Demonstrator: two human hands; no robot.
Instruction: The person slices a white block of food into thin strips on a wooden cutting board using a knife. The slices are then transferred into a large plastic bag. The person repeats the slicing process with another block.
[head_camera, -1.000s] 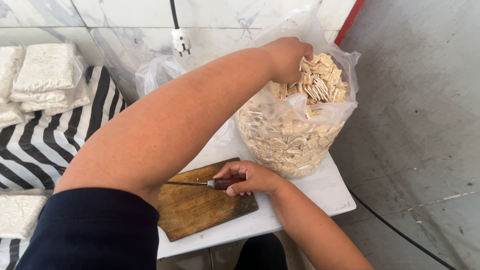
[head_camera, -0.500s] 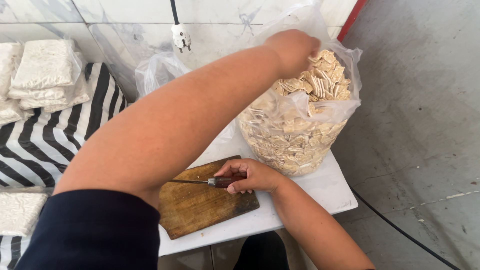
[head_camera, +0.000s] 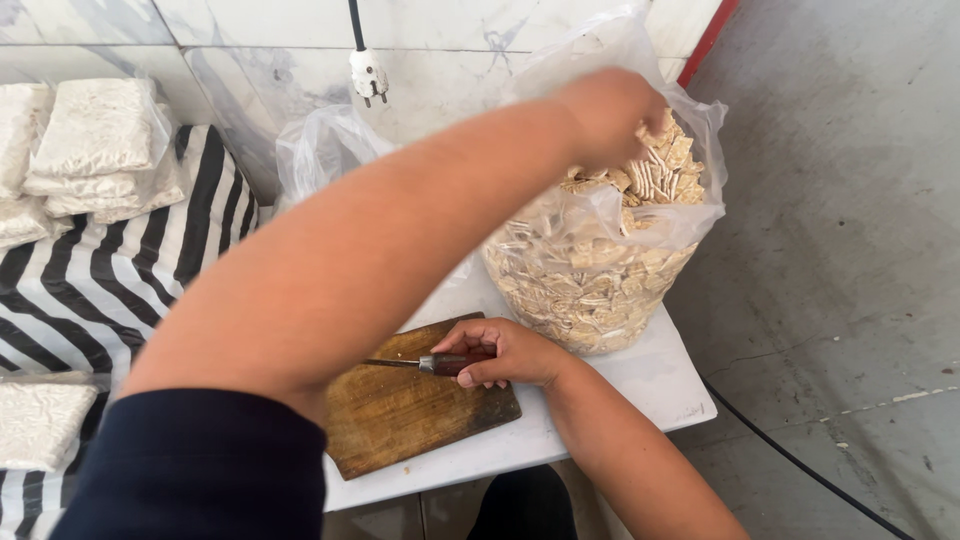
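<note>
**A:** Cut pieces (head_camera: 655, 165), pale tan and flat, heaped to the brim of the clear plastic bag (head_camera: 600, 270) at the far right of the white table (head_camera: 660, 385). The left hand (head_camera: 610, 115) is right there at the bag's mouth, arm stretched across the whole view.

**B:** What's the grip?

**A:** Fingers curled down into the top of the heap, closed around a few pieces as far as I can see; the fingertips themselves are hidden by the back of the hand.

**B:** And the right hand (head_camera: 510, 352)?

**A:** Low and near, wrapped tight round the dark red handle of a knife (head_camera: 430, 364). The thin blade points left and lies flat across the wooden cutting board (head_camera: 410, 415), which sits at the table's front edge, just beside the bag.

**B:** Further out?

**A:** A second, crumpled clear bag (head_camera: 325, 150) behind the arm, against the marble wall. A white plug (head_camera: 367, 75) dangles on a black cord above it. Left of the table, a black-and-white striped cloth (head_camera: 110, 270) carries white packed blocks (head_camera: 95, 130), stacked at the back, one more at the near left edge.
</note>
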